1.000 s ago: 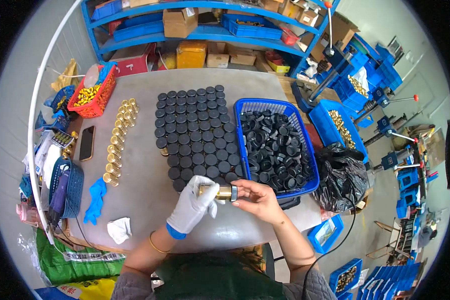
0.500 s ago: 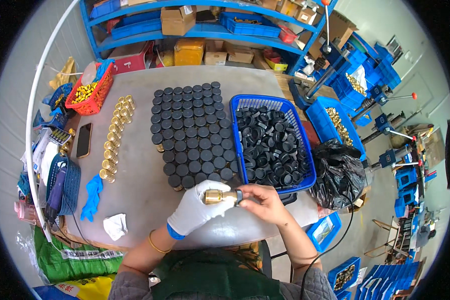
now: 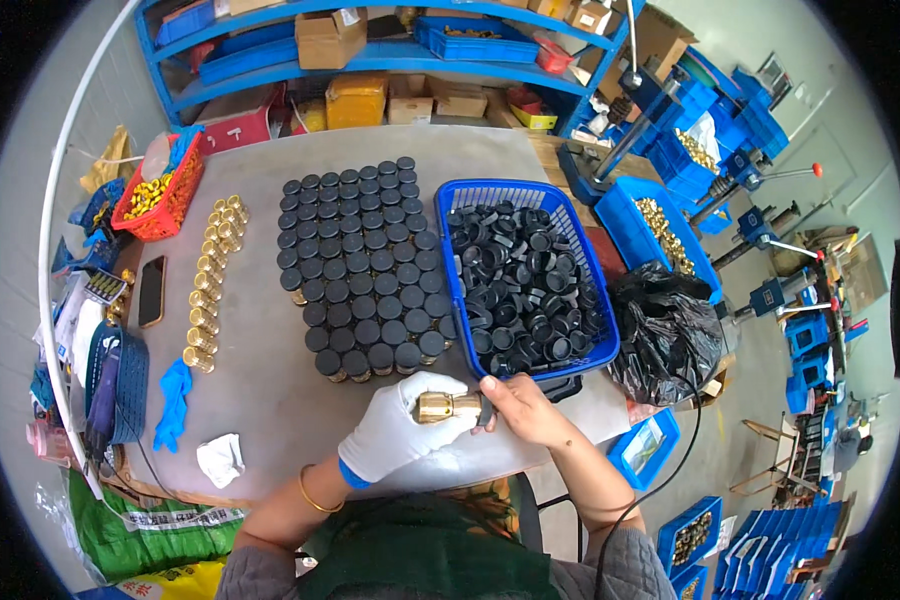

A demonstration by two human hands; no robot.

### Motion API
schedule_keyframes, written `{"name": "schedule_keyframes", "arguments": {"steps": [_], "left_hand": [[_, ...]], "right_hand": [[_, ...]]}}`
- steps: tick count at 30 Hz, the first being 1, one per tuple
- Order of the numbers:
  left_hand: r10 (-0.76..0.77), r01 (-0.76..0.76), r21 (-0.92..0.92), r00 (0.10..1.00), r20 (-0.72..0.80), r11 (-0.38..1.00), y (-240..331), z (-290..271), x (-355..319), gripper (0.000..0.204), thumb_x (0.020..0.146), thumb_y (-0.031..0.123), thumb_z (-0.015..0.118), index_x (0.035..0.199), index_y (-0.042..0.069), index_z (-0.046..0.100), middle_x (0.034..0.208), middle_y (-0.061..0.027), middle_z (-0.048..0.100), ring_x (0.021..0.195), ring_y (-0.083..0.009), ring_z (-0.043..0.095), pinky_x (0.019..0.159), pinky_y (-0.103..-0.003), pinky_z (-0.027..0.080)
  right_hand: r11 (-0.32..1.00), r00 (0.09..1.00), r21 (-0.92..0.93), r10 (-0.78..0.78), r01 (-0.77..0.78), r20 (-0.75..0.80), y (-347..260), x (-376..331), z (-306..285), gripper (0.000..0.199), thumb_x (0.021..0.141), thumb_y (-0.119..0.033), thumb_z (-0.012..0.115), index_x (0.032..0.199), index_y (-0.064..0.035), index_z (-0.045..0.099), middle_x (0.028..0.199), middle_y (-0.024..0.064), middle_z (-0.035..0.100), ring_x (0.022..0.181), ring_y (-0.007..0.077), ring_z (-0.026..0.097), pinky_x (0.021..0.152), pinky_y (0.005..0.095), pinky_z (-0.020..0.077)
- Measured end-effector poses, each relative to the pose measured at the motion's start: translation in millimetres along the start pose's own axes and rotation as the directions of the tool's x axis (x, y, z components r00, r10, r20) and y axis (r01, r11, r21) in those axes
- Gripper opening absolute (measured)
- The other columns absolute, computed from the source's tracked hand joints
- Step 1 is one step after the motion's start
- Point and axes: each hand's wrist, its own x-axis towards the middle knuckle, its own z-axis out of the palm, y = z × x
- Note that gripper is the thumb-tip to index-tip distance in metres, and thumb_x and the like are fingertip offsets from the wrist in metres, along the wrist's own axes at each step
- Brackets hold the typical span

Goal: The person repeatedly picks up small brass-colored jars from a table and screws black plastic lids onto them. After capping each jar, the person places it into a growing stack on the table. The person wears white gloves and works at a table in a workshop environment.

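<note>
My left hand (image 3: 382, 432), in a white glove, is closed around a brass cylindrical fitting (image 3: 436, 407) held sideways over the table's near edge. A black round cap (image 3: 486, 408) sits at the fitting's right end. My bare right hand (image 3: 532, 414) grips that cap, with the thumb against it and the other fingers partly hidden below. Beyond my hands stands a tight block of black-capped brass fittings (image 3: 367, 277). To its right, a blue plastic basket (image 3: 607, 312) is heaped with loose black caps (image 3: 530, 285). Uncapped brass fittings (image 3: 206, 283) stand in a line at left.
On the left lie a phone (image 3: 152, 291), a blue glove (image 3: 173, 402) and a crumpled white cloth (image 3: 220, 459). A red basket (image 3: 162, 209) holds yellow parts. Right of the blue basket are a black plastic bag (image 3: 665, 335) and lever presses (image 3: 760, 235). A cable passes my right arm.
The head view has shifted, so the table scene sits slightly further left. My right thumb has moved up onto the cap, and the fingers have gone lower around it.
</note>
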Motion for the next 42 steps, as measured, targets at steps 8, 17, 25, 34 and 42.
{"name": "schedule_keyframes", "arguments": {"steps": [8,17,25,34,42], "left_hand": [[0.038,-0.034,0.073,0.997,-0.062,0.997,3,-2,8,0.052,0.072,0.003,0.078,0.117,0.004,0.053,0.104,-0.0062,0.063,0.092,-0.0116,0.062,0.081,-0.026,0.051],[-0.261,0.191,-0.383,0.955,-0.140,0.904,8,-11,15,0.050,0.078,0.004,0.074,0.121,0.001,0.049,0.092,-0.0068,0.062,0.069,-0.0103,0.061,0.060,-0.025,0.051],[-0.148,0.104,-0.274,0.978,-0.145,0.956,19,-8,5,0.022,0.083,0.003,0.068,0.099,0.002,0.053,0.089,-0.0091,0.063,0.070,-0.0126,0.062,0.061,-0.025,0.052],[-0.135,0.074,-0.304,0.973,-0.185,0.950,15,-11,2,0.026,0.081,0.001,0.071,0.099,0.002,0.052,0.086,-0.0079,0.064,0.068,-0.0117,0.062,0.060,-0.025,0.051],[-0.290,0.230,-0.405,0.952,-0.095,0.885,23,-18,2,0.029,0.076,0.003,0.074,0.098,0.004,0.055,0.092,-0.0062,0.063,0.076,-0.0106,0.061,0.066,-0.025,0.051]], "right_hand": [[0.305,0.850,-0.912,-0.366,-0.275,-0.379,39,15,-71,0.041,0.069,-0.024,0.076,0.106,-0.0083,0.065,0.107,0.0072,0.062,0.106,0.0278,0.053,0.085,0.0418,0.0417],[0.758,0.896,-0.565,-0.438,0.325,-0.072,-10,2,-30,0.043,0.071,-0.011,0.073,0.108,0.0002,0.056,0.105,0.0180,0.061,0.098,0.0318,0.060,0.086,0.0384,0.0483],[0.923,0.906,-0.004,-0.379,0.385,-0.186,-5,5,4,0.044,0.068,-0.008,0.082,0.105,-0.0002,0.059,0.103,0.0110,0.065,0.087,0.0210,0.064,0.077,0.0327,0.0525],[0.895,0.892,-0.245,-0.418,0.373,-0.170,-23,3,7,0.040,0.071,-0.015,0.082,0.103,0.0007,0.061,0.099,0.0128,0.066,0.086,0.0207,0.065,0.074,0.0308,0.0532],[0.682,0.718,-0.473,-0.682,0.557,-0.137,-38,6,11,0.031,0.078,-0.017,0.076,0.098,0.0033,0.063,0.083,0.0124,0.067,0.072,0.0195,0.065,0.068,0.0312,0.0525]]}}
